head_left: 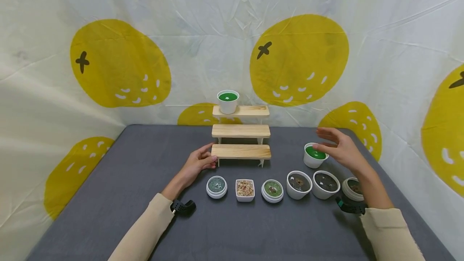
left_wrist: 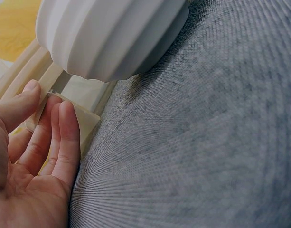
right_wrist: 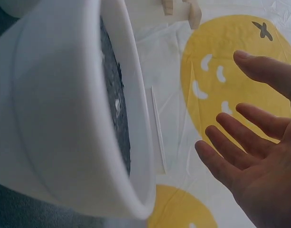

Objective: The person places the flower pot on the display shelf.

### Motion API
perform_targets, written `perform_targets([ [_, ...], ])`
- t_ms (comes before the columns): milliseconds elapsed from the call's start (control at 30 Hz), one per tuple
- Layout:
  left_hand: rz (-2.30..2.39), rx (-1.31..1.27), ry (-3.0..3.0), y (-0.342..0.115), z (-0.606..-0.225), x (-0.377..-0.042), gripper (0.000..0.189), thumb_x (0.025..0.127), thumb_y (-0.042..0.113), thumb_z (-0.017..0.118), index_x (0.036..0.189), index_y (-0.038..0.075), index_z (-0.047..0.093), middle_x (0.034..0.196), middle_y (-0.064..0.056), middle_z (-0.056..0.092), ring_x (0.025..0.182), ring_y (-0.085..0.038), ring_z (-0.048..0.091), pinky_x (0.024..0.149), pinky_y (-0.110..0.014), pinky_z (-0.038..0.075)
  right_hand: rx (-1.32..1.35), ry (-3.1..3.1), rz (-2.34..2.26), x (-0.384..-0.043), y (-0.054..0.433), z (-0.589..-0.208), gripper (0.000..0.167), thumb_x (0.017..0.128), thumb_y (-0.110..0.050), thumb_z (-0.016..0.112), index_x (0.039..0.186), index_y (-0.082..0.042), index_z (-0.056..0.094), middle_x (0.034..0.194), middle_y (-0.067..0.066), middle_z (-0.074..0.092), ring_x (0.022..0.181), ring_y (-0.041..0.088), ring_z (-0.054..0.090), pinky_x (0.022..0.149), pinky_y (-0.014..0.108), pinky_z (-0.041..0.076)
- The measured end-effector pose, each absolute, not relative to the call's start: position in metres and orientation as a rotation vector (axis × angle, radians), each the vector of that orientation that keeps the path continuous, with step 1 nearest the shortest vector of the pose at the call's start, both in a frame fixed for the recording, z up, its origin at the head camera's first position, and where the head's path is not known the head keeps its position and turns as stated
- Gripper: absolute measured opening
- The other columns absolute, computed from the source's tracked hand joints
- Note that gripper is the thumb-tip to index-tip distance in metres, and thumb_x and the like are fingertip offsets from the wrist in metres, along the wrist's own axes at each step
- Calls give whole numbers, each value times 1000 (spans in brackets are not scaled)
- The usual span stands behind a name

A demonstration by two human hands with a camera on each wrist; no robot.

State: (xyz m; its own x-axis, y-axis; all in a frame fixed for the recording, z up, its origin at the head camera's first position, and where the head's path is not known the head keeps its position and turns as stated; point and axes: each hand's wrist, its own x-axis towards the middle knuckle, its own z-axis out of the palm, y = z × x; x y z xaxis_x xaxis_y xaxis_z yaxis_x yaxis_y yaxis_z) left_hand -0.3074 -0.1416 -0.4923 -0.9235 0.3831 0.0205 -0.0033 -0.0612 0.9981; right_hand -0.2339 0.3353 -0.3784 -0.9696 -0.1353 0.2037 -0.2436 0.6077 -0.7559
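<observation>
Wooden stand [head_left: 241, 152] apparently pinched by left hand [head_left: 195, 164]; white cup [head_left: 312, 162] beside relaxed right hand [head_left: 344, 149].

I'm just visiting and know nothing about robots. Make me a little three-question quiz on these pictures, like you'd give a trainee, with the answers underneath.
1. Where on the wooden stand is the green-filled cup?
A) top step
B) middle step
C) bottom step

2. True or false: the left hand is at the left end of the stand's bottom step.

3. Fill in the blank: seen from above, the white dish with crumbly bits in it has a ____ shape.

Key: 1. A; 2. true; 3. square.
</observation>
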Motion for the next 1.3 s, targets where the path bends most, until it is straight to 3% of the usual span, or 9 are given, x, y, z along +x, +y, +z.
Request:
perform_targets([
  [67,2068,414,1947,-142,-492,-308,67,101,11,67,161,11,36,99,-2,69,88,-13,69,81,-26,62,306,-2719,1271,-235,337,-378,66,99,-25,71,154,-2,42,153,26,48,112,-13,52,88,0,45],
  [133,2070,412,1948,-142,-492,-308,67,101,10,67,161,10,36,99,-2,69,89,-12,69,81,-26,62,292,-2738,1235,-235,338,-378,67,99,-25,72,154,-2,42,153,26,48,120,3,58,89,1,45],
  [233,2078,400,1946,-143,-492,-307,67,101,8,67,160,10,36,98,-1,70,88,-12,69,81,-26,62,293,-2770,1194,-236,339,-376,70,98,-25,73,155,0,40,155,28,46,133,34,56,104,24,53],
  [333,2094,391,1943,-143,-491,-306,66,101,7,66,160,9,37,97,-1,70,87,-12,69,80,-26,62,301,-2825,1154,-237,341,-374,76,97,-26,74,156,3,35,158,31,40,141,51,43,115,57,42],
  [367,2097,391,1941,-143,-491,-306,66,101,7,66,160,9,38,97,-1,70,87,-11,69,80,-26,62,305,-2849,1141,-238,342,-375,79,97,-26,74,156,4,33,159,32,37,143,53,40,114,65,38],
  [467,2093,394,1943,-142,-491,-306,66,101,7,66,160,9,37,97,-1,70,86,-12,69,80,-25,62,326,-2921,1098,-239,344,-378,84,96,-26,76,157,7,29,161,33,33,145,56,33,114,71,34],
  [933,2080,409,1939,-141,-491,-306,67,101,9,67,161,11,37,99,-3,70,88,-13,69,81,-26,62,357,-3031,1017,-241,345,-394,90,93,-30,78,156,10,27,160,34,33,142,58,37,110,72,39],
  [1300,2073,442,1946,-142,-492,-306,69,101,10,66,162,11,33,100,-2,70,90,-12,69,82,-25,62,348,-3031,947,-249,348,-407,86,91,-34,78,153,7,35,153,36,40,131,62,45,102,72,43],
])
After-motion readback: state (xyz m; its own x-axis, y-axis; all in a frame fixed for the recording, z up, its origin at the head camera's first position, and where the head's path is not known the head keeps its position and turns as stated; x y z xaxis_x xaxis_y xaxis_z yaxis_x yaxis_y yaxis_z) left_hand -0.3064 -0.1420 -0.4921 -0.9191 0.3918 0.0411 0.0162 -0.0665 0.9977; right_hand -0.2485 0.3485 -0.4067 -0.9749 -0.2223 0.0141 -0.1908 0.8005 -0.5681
